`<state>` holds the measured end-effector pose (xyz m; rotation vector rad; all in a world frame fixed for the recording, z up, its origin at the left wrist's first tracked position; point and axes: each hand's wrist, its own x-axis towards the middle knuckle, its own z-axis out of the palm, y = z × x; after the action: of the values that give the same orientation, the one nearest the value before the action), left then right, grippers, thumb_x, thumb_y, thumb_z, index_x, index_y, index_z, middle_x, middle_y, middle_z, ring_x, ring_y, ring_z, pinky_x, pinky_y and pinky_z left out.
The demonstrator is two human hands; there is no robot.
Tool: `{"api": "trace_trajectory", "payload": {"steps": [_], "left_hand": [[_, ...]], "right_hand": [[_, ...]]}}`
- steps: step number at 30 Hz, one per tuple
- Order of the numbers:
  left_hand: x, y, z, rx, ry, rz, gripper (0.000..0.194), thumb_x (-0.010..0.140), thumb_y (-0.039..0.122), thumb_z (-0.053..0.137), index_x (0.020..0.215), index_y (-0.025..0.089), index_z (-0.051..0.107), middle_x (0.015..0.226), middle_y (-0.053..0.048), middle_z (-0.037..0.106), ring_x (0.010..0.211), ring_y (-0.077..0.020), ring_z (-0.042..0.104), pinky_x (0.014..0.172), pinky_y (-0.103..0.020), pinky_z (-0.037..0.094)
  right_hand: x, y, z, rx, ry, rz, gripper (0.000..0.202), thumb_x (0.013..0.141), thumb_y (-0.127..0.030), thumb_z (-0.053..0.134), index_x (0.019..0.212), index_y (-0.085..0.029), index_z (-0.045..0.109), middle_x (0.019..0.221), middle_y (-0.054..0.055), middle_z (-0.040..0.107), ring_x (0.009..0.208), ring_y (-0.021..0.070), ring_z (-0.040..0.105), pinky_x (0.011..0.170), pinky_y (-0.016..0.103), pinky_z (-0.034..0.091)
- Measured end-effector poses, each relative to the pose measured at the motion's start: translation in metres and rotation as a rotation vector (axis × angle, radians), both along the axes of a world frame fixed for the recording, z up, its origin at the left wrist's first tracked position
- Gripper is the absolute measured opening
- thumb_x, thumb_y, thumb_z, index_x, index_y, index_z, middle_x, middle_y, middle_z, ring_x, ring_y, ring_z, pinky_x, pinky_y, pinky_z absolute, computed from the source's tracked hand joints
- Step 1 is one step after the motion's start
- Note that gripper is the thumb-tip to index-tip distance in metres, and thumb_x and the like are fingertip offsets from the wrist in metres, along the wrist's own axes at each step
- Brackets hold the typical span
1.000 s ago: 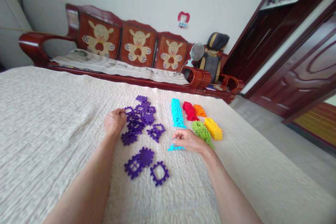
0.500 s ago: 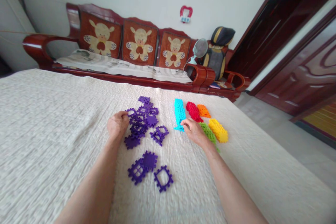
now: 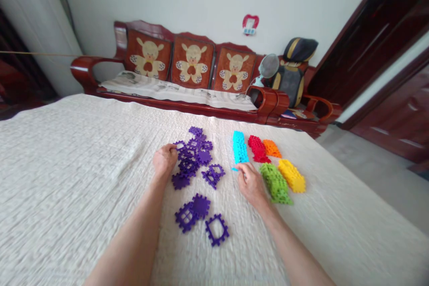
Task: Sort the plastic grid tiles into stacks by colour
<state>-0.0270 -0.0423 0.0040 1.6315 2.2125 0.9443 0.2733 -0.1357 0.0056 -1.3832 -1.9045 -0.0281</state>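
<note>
Left of blue row [image 3: 239, 145], L hand [image 3: 165, 160] pinches purple pc [image 3: 183, 144], fingers nearly closed; at row's near end, R hand [image 3: 250, 183] w/ fingers partly curled touches blue pc [image 3: 235, 169], hold unclear.

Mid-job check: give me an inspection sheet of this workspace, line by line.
Surface: cream cloth, textured.
Job's things: purple pieces, loosely piled, some lying nearer; cyan row, red row, orange row, green row, yellow row to their right.
Clutter: nothing seen.
Hands: left hand at the left edge of the purple pile; right hand at a mostly hidden cyan piece, by the cyan row's near end; grips unclear.
Cables: thin line far left, possibly a cable.
Surroundings: sofa with three cushions, fan, door.
</note>
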Motion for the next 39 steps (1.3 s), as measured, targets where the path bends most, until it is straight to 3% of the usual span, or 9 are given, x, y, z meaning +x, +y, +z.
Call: {"api": "trace_trajectory", "payload": {"steps": [6, 24, 35, 39], "left_hand": [[0.000, -0.002, 0.001, -0.002, 0.008, -0.017, 0.035, 0.084, 0.023, 0.045, 0.105, 0.023, 0.073, 0.105, -0.007, 0.074, 0.098, -0.0213, 0.067, 0.086, -0.029, 0.048], [0.001, -0.005, -0.004, 0.067, 0.074, -0.090, 0.036, 0.086, 0.019, 0.043, 0.105, 0.017, 0.073, 0.108, -0.010, 0.072, 0.100, -0.0212, 0.067, 0.092, -0.030, 0.046], [0.001, -0.007, 0.002, 0.074, 0.077, -0.094, 0.035, 0.085, 0.015, 0.043, 0.101, 0.016, 0.074, 0.108, -0.010, 0.072, 0.101, -0.0203, 0.066, 0.092, -0.028, 0.046], [0.001, -0.005, 0.000, 0.081, 0.064, -0.089, 0.035, 0.085, 0.016, 0.042, 0.100, 0.016, 0.073, 0.107, -0.009, 0.073, 0.100, -0.0193, 0.066, 0.091, -0.027, 0.046]], "right_hand": [[-0.018, -0.016, -0.024, -0.022, -0.022, 0.012, 0.024, 0.086, -0.010, 0.039, 0.093, -0.020, 0.060, 0.090, 0.006, 0.062, 0.091, 0.0203, 0.059, 0.083, 0.032, 0.046], [-0.026, -0.023, -0.014, -0.069, -0.083, -0.072, 0.025, 0.080, -0.004, 0.043, 0.088, -0.019, 0.060, 0.090, 0.007, 0.060, 0.092, 0.0200, 0.055, 0.085, 0.028, 0.042], [-0.026, -0.026, -0.015, -0.059, -0.090, -0.018, 0.025, 0.083, -0.006, 0.042, 0.093, -0.019, 0.061, 0.094, 0.008, 0.062, 0.093, 0.0216, 0.055, 0.087, 0.031, 0.042], [-0.026, -0.020, -0.016, -0.068, -0.118, 0.006, 0.024, 0.082, -0.005, 0.042, 0.083, -0.020, 0.061, 0.086, 0.007, 0.061, 0.087, 0.0209, 0.057, 0.082, 0.030, 0.043]]}}
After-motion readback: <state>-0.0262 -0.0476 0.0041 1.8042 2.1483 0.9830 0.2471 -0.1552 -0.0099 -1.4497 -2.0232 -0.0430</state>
